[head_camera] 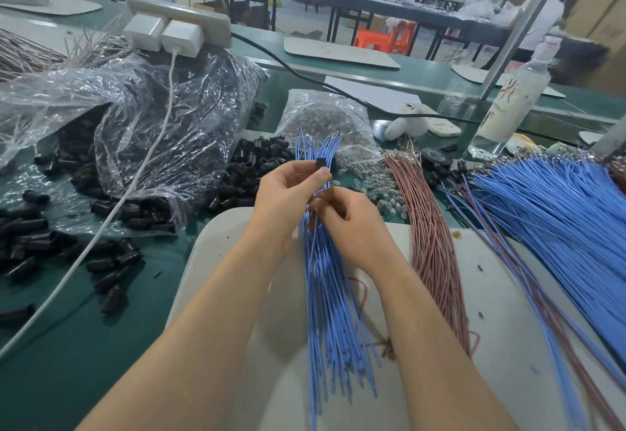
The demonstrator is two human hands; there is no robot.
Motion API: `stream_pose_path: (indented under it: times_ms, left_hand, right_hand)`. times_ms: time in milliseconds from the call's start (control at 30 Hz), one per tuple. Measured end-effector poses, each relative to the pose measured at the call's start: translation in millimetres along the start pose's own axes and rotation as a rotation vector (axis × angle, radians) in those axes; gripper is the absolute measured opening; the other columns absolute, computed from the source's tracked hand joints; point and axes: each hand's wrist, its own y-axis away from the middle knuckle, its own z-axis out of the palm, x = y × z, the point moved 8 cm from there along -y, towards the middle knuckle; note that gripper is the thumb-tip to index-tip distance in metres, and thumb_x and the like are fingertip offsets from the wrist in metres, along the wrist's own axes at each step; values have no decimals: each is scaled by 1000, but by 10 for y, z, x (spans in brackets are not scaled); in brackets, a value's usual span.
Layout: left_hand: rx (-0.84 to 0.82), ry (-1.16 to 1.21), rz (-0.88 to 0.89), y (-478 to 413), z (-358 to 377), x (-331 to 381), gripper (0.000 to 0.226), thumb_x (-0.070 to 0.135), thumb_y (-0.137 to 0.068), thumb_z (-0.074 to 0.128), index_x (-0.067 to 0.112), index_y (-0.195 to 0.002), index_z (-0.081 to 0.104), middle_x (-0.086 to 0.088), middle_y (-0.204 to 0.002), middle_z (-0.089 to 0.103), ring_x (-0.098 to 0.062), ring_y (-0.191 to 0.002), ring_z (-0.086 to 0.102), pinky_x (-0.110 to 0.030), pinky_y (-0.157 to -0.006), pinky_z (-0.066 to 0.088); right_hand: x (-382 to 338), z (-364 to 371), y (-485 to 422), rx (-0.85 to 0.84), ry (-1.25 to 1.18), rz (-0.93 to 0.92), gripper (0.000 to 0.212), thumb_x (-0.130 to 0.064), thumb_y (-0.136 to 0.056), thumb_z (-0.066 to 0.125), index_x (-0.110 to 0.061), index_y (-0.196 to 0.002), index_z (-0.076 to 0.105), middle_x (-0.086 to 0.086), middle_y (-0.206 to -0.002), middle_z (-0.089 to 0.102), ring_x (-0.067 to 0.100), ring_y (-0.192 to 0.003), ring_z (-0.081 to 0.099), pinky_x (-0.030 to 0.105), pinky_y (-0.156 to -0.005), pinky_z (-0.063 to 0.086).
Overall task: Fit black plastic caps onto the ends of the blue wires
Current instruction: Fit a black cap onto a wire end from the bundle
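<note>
My left hand (288,193) pinches a black plastic cap (320,163) between thumb and fingertips, just in front of the upper ends of a bundle of blue wires (330,295). My right hand (349,224) grips that bundle a little below the cap, so the wires fan out above and hang down over a white board (440,380). Loose black caps (250,173) lie in a heap just left of my hands. More caps (30,237) are scattered on the green table at the far left.
A torn clear bag (135,125) of black caps lies at left under a white charger cable (101,227). A bag of small clear parts (328,122) sits behind my hands. Pink wires (430,234) and a large blue wire pile (559,220) lie right. A bottle (508,102) stands behind them.
</note>
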Motion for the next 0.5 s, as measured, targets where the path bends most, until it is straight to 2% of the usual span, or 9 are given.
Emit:
stream_pose_path:
  times_ms: [67, 200, 333, 500]
  left_hand:
    - [-10, 17, -24, -6, 0, -15, 7, 11, -84, 69, 16, -85, 65, -8, -86, 71, -19, -75, 58, -29, -66, 51]
    - [-96, 75, -80, -10, 46, -35, 9, 11, -90, 61, 14, -83, 67, 2, -74, 71, -9, -60, 61, -22, -53, 50]
    - [-87, 60, -112, -23, 36, -76, 12, 14, -93, 57, 13, -85, 66, 3, -73, 71, -6, -62, 61, -18, -60, 52]
    - [-82, 72, -121, -24, 37, -95, 14, 14, -93, 58, 12, -81, 66, 5, -69, 71, -6, -53, 60, -20, -50, 51]
  right_hand:
    - [33, 7, -6, -2, 1, 20, 20, -22, -93, 50, -29, -75, 52, -30, -52, 53, -14, -52, 48, 6, -55, 37]
    - [104, -1, -16, 27, 21, 38, 27, -23, -93, 51, -32, -68, 51, -27, -52, 55, -14, -52, 49, 7, -55, 38]
    - [126, 0, -24, 42, 49, 27, 28, -22, -92, 52, -33, -65, 49, -38, -57, 54, -16, -54, 49, 3, -56, 39]
    - [153, -4, -33, 85, 26, 55, 25, -29, -90, 55, -34, -66, 52, -35, -58, 56, -13, -54, 51, 13, -57, 40]
